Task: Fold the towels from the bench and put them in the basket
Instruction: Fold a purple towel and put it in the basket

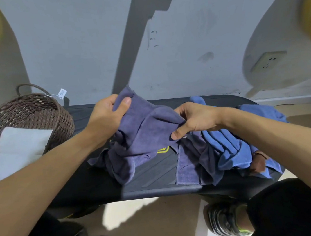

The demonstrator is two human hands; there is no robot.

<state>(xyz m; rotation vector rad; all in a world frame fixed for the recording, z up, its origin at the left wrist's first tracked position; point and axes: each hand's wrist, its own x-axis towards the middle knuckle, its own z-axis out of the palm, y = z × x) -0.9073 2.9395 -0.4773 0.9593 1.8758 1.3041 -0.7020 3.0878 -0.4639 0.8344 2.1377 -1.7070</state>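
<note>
Purple towel (pixel 148 126) pinched in both grips — left hand (pixel 104 117), right hand (pixel 195 119); fingertips hidden.

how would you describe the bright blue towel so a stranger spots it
Look at the black bench, then its right end. The blue towel lies crumpled there under the right forearm, brighter than the purple towel both hands hold.

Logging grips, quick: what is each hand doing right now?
Left hand: closed, gripping the purple towel.
Right hand: closed, pinching the same purple towel.
</note>
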